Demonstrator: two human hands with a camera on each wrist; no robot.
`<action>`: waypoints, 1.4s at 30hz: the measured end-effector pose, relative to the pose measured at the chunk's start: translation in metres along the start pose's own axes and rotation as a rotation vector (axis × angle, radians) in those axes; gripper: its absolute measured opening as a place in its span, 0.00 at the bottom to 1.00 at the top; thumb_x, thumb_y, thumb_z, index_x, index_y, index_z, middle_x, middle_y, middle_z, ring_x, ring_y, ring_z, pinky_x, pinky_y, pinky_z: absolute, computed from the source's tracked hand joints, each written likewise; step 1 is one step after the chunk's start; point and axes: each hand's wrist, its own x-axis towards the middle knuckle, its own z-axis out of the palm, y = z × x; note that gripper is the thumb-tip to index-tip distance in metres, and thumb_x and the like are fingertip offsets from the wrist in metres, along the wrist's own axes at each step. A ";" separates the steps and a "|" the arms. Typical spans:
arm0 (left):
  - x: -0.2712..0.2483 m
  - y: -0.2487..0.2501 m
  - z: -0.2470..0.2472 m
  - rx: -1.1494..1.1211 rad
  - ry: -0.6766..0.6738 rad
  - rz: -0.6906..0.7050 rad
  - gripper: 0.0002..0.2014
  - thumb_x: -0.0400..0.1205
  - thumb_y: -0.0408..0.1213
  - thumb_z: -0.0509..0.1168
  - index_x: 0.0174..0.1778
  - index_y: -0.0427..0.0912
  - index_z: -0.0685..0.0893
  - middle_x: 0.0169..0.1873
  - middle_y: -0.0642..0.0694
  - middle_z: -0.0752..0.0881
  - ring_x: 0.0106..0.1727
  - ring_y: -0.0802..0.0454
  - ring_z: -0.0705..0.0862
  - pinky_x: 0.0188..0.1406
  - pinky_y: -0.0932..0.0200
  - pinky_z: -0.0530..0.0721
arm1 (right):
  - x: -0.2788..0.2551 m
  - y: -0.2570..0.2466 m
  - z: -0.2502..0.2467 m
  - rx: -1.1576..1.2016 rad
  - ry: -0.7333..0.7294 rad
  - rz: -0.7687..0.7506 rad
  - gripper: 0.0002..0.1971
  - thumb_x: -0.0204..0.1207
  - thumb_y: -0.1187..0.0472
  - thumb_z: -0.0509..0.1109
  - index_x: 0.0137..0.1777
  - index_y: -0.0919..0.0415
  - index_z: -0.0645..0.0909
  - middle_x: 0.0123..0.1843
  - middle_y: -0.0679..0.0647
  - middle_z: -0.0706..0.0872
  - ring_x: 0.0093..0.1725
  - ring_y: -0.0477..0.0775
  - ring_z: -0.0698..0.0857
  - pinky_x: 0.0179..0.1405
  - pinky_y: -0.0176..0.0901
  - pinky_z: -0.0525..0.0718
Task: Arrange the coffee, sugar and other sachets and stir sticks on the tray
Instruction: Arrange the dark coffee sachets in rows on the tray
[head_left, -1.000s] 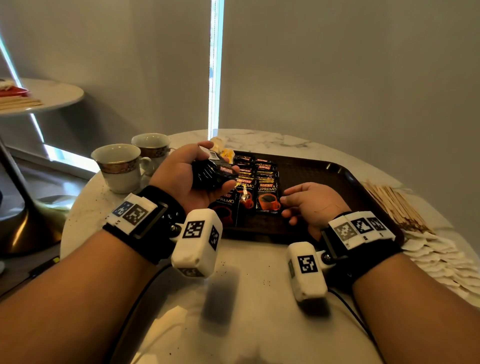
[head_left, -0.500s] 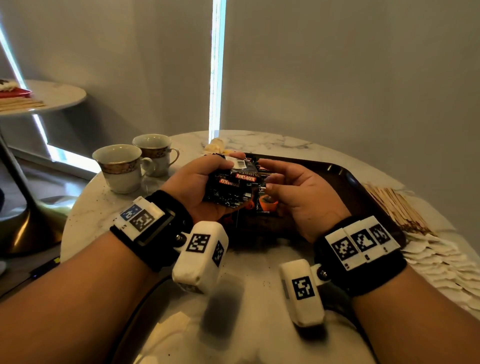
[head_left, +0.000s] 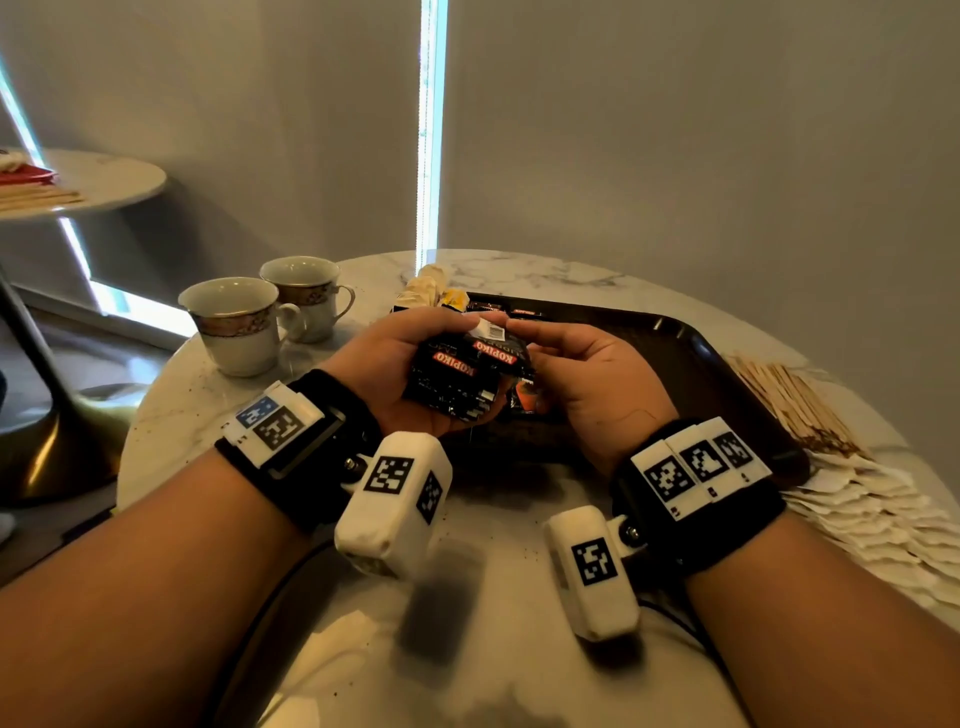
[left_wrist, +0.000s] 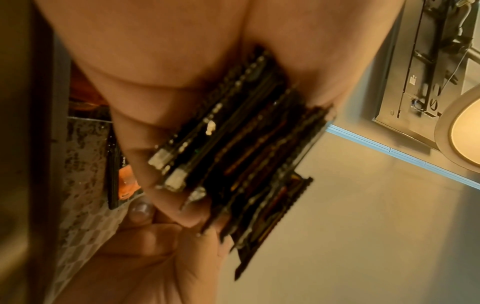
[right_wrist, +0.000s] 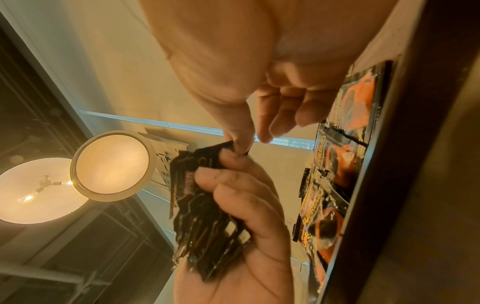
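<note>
Above the tray's (head_left: 691, 348) near edge, left hand (head_left: 400, 364) grips a fanned stack of black coffee sachets (head_left: 457, 379), fingers wrapped round it. Right hand (head_left: 587, 374) pinches the top sachet's corner. More sachets lie on that tray.

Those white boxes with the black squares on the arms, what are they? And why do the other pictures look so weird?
They are little cameras strapped to a person's wrists. One picture comes from a camera on the head, looking down at a round marble table. The other two look along each hand from the wrist, so everything seems tilted and you even see ceiling lamps. The left hand holds a stack of black coffee sachets. The right hand pinches the top one by its corner. More sachets lie on the brown tray. Beside it are wooden stir sticks, white sachets and two cups.
</note>
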 end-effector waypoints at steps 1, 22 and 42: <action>0.000 0.000 0.000 0.001 0.000 0.000 0.12 0.80 0.38 0.62 0.57 0.43 0.86 0.47 0.36 0.91 0.41 0.43 0.91 0.43 0.51 0.90 | 0.001 0.001 0.000 -0.009 0.013 0.002 0.16 0.82 0.71 0.67 0.54 0.50 0.92 0.51 0.61 0.92 0.44 0.65 0.80 0.48 0.62 0.78; 0.004 0.017 -0.008 -0.161 0.432 0.193 0.13 0.85 0.47 0.66 0.48 0.39 0.80 0.38 0.41 0.80 0.40 0.47 0.81 0.44 0.47 0.85 | 0.013 0.009 -0.015 -0.184 0.225 0.309 0.08 0.74 0.71 0.76 0.49 0.63 0.80 0.30 0.54 0.88 0.24 0.47 0.80 0.19 0.41 0.73; 0.007 0.009 -0.008 0.098 0.409 0.066 0.19 0.84 0.43 0.68 0.68 0.40 0.79 0.42 0.45 0.81 0.42 0.49 0.85 0.60 0.35 0.86 | 0.012 0.001 -0.005 -0.335 0.091 0.377 0.05 0.75 0.70 0.75 0.49 0.66 0.82 0.39 0.59 0.90 0.31 0.54 0.85 0.23 0.42 0.78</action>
